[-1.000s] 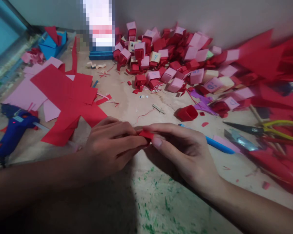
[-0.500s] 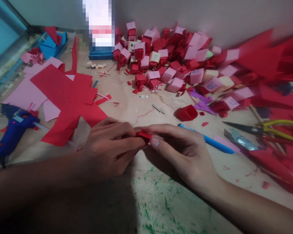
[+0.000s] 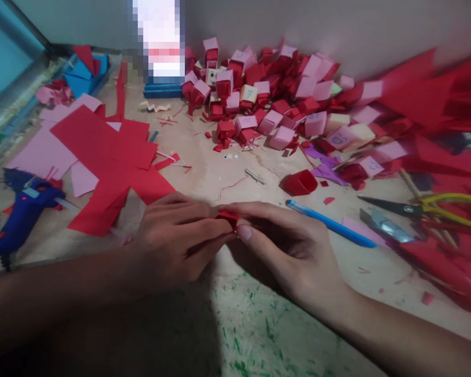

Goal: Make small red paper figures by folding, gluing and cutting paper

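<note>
because it looks like thin folded stock, i judge the small red paper piece (image 3: pixel 226 218) light, springy and easily creased, best pinched lightly by its edges. my left hand (image 3: pixel 184 230) and right hand (image 3: pixel 298 241) are clamped on it between their fingertips; fingers hide most of it, so its full shape is unclear. compared with a second ago, it and my right thumb (image 3: pixel 245 232) sit slightly further left. beyond lies a red paper box (image 3: pixel 291 184).

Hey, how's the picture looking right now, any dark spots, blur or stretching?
Head view, bottom left: a dark shadow lies below the left hand; head view, right edge: the red sheets look smeared and stretched; head view, top: a bright patch is pixelated; head view, centre: fingers partly hide the red paper piece.
</note>
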{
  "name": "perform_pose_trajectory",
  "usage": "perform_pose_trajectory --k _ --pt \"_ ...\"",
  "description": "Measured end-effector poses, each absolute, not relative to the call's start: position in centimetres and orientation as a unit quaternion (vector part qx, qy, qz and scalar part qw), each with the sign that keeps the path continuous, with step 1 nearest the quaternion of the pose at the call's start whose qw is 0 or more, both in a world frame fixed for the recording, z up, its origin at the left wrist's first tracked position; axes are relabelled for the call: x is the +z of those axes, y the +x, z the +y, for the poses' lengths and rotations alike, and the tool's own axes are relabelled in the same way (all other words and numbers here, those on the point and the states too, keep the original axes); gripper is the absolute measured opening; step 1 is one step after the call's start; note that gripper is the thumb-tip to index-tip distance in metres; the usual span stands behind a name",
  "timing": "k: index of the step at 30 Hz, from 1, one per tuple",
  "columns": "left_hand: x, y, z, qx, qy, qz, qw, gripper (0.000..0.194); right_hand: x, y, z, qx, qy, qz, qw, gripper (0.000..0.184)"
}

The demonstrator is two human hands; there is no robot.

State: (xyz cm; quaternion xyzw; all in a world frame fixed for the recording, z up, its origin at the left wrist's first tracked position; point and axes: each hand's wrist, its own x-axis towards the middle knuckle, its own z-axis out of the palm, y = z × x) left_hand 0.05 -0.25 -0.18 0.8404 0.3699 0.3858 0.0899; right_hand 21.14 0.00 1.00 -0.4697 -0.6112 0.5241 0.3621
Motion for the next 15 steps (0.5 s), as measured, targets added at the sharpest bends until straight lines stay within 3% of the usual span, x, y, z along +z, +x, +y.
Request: perform_pose_trajectory --k 15 --pt "0.09 0.28 -0.20 0.404 0.828 0.375 0.102 0.005 0.84 21.20 0.31 0.571 -0.469 -0.567 0.363 0.019"
